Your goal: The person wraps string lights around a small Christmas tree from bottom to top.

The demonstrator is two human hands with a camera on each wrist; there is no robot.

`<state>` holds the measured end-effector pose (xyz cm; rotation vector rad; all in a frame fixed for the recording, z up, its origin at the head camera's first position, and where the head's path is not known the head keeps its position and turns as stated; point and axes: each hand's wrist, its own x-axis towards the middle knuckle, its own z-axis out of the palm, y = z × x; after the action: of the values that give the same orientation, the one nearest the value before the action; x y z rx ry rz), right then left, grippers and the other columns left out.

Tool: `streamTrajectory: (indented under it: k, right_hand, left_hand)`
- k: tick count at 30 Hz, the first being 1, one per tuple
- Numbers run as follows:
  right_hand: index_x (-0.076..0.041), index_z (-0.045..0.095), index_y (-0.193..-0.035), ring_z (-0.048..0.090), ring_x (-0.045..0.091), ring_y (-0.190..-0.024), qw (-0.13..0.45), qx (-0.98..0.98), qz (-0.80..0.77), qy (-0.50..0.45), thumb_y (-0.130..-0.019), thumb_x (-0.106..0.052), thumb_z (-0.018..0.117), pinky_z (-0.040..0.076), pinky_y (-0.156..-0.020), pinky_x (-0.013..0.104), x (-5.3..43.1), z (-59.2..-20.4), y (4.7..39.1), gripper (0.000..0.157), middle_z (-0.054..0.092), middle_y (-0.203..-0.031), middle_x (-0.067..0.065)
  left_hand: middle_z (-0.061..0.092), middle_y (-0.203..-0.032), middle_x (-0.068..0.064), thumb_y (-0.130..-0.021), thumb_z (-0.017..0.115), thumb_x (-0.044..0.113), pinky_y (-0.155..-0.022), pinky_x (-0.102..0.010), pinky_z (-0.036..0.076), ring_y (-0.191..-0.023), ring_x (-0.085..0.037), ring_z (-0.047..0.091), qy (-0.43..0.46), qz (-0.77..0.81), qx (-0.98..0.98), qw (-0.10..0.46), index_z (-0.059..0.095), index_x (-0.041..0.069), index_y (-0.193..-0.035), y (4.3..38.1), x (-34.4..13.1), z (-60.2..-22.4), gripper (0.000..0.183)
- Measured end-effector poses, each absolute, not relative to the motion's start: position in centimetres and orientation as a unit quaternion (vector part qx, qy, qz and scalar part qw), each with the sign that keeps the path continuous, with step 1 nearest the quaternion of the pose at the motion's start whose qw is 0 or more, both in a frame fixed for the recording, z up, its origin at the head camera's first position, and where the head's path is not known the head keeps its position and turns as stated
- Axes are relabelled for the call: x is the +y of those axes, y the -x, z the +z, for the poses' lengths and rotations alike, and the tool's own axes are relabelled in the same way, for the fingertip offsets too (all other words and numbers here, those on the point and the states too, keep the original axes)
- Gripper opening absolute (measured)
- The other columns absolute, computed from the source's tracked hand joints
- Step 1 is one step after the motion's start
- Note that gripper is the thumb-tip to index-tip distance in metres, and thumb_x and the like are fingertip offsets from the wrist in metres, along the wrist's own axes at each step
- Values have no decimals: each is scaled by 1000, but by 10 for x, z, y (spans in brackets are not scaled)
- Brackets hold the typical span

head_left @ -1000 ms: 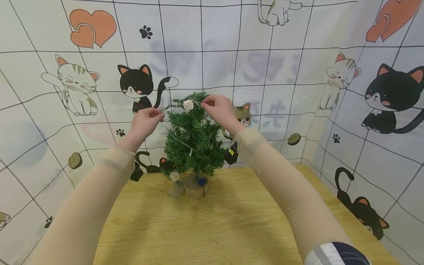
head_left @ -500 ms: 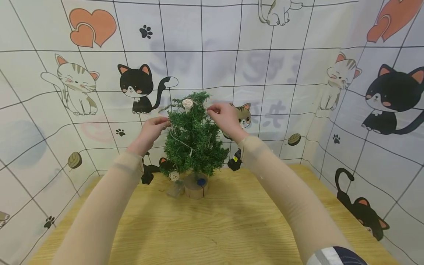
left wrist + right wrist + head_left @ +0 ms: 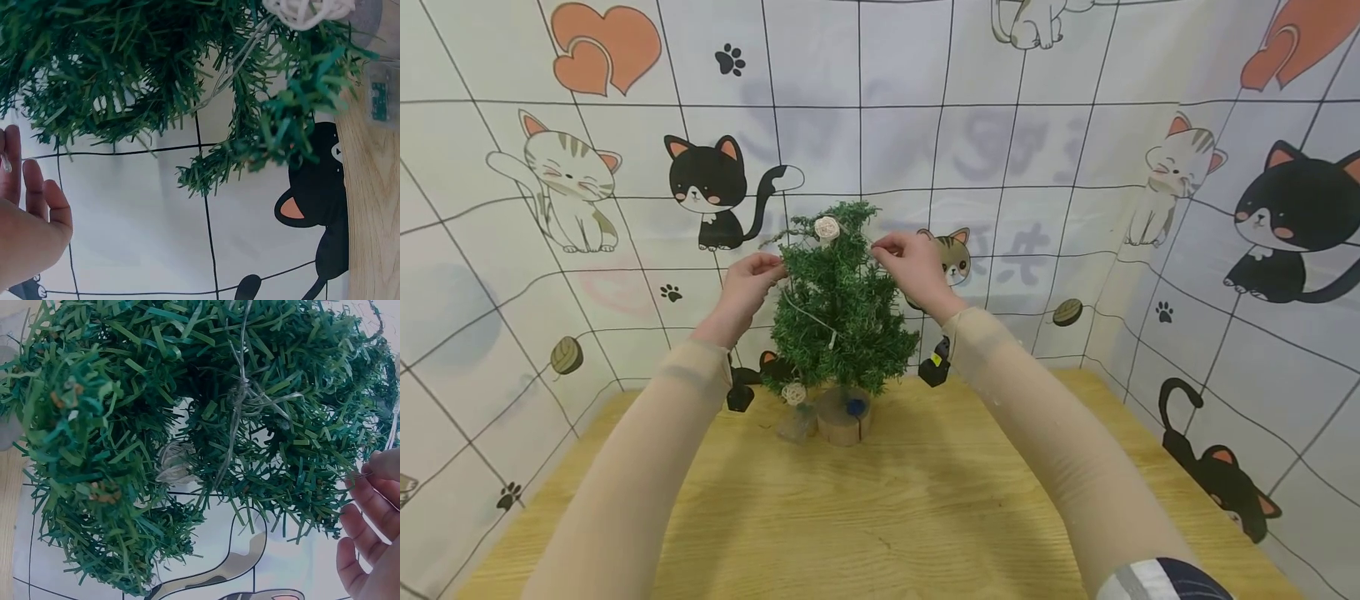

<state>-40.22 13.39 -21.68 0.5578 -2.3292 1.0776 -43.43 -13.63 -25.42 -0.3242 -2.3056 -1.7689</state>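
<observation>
A small artificial green tree (image 3: 850, 325) stands upright on a round wooden base (image 3: 842, 421). A thin wire of string lights (image 3: 808, 314) runs across its branches, with a white woven ball (image 3: 827, 228) near the top. At the tree's upper left, my left hand (image 3: 747, 292) pinches part of the string lights; a tiny clear bulb (image 3: 6, 164) shows at its fingers. My right hand (image 3: 917, 271), at the upper right, pinches a thin wire (image 3: 361, 476) between thumb and index finger. Another white woven ball (image 3: 793, 394) hangs low on the left.
A clear box with a green circuit board (image 3: 379, 100) lies on the wooden table (image 3: 880, 517) beside the base. Behind and at both sides hangs a white grid cloth (image 3: 895, 58) printed with cats.
My left hand has moved right and down, closer to the tree's side. The right hand has shifted a little right and down from the top. The upper ball stays near the top.
</observation>
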Motion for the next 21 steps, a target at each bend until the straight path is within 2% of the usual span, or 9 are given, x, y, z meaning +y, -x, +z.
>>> streamTrajectory:
  k: [5,9,11,12,13,14,16,18,21]
  right_hand:
    - [-8,71,-111,64,17,-88,251,-860,394,-206,-97,-25,60,51,-77,34,133,-217,402,25,71,-100,5]
    - [-9,71,-112,64,16,-86,245,-864,387,-208,-98,-26,60,50,-74,34,132,-217,400,24,71,-99,4]
    - [-10,71,-112,63,16,-85,244,-866,383,-210,-98,-26,59,49,-73,35,131,-216,399,24,70,-98,4]
    - [-10,71,-112,63,16,-86,243,-866,383,-210,-98,-26,59,49,-73,35,131,-216,399,25,70,-99,4]
    - [-10,71,-112,63,17,-86,243,-866,382,-211,-98,-26,59,49,-74,35,131,-215,398,24,70,-100,4]
    - [-10,71,-112,63,17,-87,244,-866,381,-211,-98,-26,59,49,-75,36,130,-215,398,24,71,-100,4]
    - [-10,71,-112,63,18,-89,242,-867,382,-210,-99,-25,58,49,-77,36,130,-215,397,24,70,-101,5]
    - [-9,71,-112,63,19,-92,238,-867,385,-209,-99,-24,58,49,-79,36,129,-216,397,24,70,-102,5]
    - [-9,71,-113,62,19,-92,228,-868,388,-208,-99,-24,58,49,-79,37,128,-218,398,24,70,-103,5]
  left_hand:
    - [50,-137,-20,-102,50,13,-106,-47,34,-127,-31,44,122,-584,-799,75,51,-4,-134,436,-133,-257,37]
    - [49,-137,-20,-102,50,14,-109,-49,30,-131,-32,41,133,-561,-815,67,54,-4,-132,438,-133,-259,35]
    - [51,-135,-20,-102,48,13,-105,-45,34,-125,-28,45,137,-547,-823,65,55,-3,-131,439,-133,-261,34]
    - [52,-134,-19,-102,46,10,-96,-42,41,-116,-26,49,138,-538,-829,65,56,-2,-131,439,-134,-261,33]
    - [53,-134,-17,-102,43,7,-83,-37,45,-100,-22,53,137,-532,-833,65,57,0,-130,439,-134,-262,32]
    - [54,-135,-15,-101,40,4,-71,-34,44,-84,-18,53,138,-523,-839,65,59,1,-129,438,-134,-263,34]
    - [53,-137,-14,-97,33,-1,-53,-29,33,-57,-12,39,142,-515,-843,57,60,3,-128,438,-135,-265,41]
    - [50,-141,-13,-93,29,-4,-44,-28,23,-45,-11,21,146,-512,-845,46,60,5,-128,437,-137,-269,48]
    - [47,-144,-12,-92,29,-3,-43,-26,23,-40,-9,18,145,-520,-841,36,59,5,-130,435,-141,-276,49]
